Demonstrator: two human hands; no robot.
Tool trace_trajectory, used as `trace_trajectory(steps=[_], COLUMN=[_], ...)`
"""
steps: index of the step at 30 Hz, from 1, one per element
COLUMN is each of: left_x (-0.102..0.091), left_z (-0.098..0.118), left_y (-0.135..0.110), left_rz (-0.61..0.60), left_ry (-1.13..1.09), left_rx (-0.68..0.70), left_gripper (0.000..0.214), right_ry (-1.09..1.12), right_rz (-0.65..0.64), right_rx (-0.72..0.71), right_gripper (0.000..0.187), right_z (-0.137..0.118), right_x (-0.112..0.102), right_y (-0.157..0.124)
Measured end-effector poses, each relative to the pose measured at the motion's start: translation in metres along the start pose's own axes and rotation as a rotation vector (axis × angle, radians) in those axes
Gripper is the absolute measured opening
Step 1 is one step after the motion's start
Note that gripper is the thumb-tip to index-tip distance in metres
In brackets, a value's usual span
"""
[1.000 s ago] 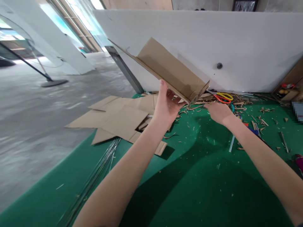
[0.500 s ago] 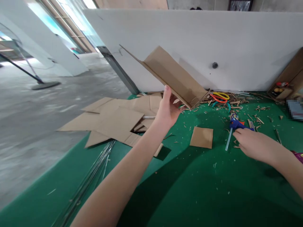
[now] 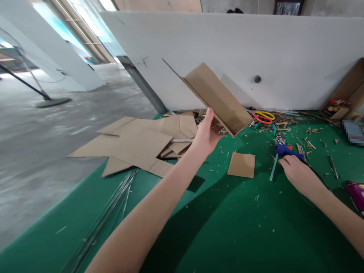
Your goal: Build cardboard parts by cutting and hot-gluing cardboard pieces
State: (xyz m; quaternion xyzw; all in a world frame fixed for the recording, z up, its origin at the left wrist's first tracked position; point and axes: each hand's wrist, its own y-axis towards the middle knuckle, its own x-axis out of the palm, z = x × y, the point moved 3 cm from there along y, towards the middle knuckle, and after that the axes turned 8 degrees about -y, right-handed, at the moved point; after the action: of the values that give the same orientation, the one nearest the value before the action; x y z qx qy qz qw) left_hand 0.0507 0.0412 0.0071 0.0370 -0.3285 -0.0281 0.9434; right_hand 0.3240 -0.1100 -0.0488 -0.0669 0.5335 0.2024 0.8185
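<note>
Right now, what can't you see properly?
Head view:
Left hand: some fingers behind the folded cardboard.
Right hand: whether it touches the blue glue gun, its curled fingers hiding that.
Purple thing: cut off by the right edge.
Grey object: details blurred.

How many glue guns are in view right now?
1: the blue glue gun, by the right hand, right of the small cardboard square. Others could lie hidden.

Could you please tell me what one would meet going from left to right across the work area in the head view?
Flat cardboard sheets, left hand, square cardboard piece, blue glue gun, thin rod, purple object.
</note>
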Motion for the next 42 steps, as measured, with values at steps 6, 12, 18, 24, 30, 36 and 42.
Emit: trace_trajectory(steps=[6,12,18,24,30,36,42], left_x=[-0.001,0.000,0.000,-0.003,-0.003,-0.001,-0.003], left_z=[0.001,0.004,0.003,0.004,0.005,0.006,0.007], left_y=[0.000,-0.001,-0.002,0.000,0.001,-0.001,0.001], left_rz=[-0.005,-0.024,-0.007,0.024,0.003,-0.017,-0.008], left_ry=[-0.006,0.021,0.000,-0.018,0.005,0.021,0.011], left_rx=[-0.007,-0.002,-0.015,-0.028,-0.021,-0.027,-0.044], left_gripper=[0.058,0.058,0.056,0.059,0.058,0.056,0.057], right_ry=[0.026,0.134,0.521,0.392,0.169,0.077,0.118], right_rz=[0.041,0.200,-0.066,-0.647,-0.553,-0.306,-0.004], right_rx=[-0.027,0.036,-0.145,-0.272,-0.107,0.026,0.083], right_gripper=[0.035,0.021,0.024,0.026,0.028,0.032,0.040], right_z=[0.004,0.016,0.014,0.007,0.013,0.011,0.016], right_x=[0.017,0.001,-0.025,-0.025,-0.018,-0.010,-0.002], right_y=[0.005,0.010,0.057,0.104,0.138,0.152,0.150])
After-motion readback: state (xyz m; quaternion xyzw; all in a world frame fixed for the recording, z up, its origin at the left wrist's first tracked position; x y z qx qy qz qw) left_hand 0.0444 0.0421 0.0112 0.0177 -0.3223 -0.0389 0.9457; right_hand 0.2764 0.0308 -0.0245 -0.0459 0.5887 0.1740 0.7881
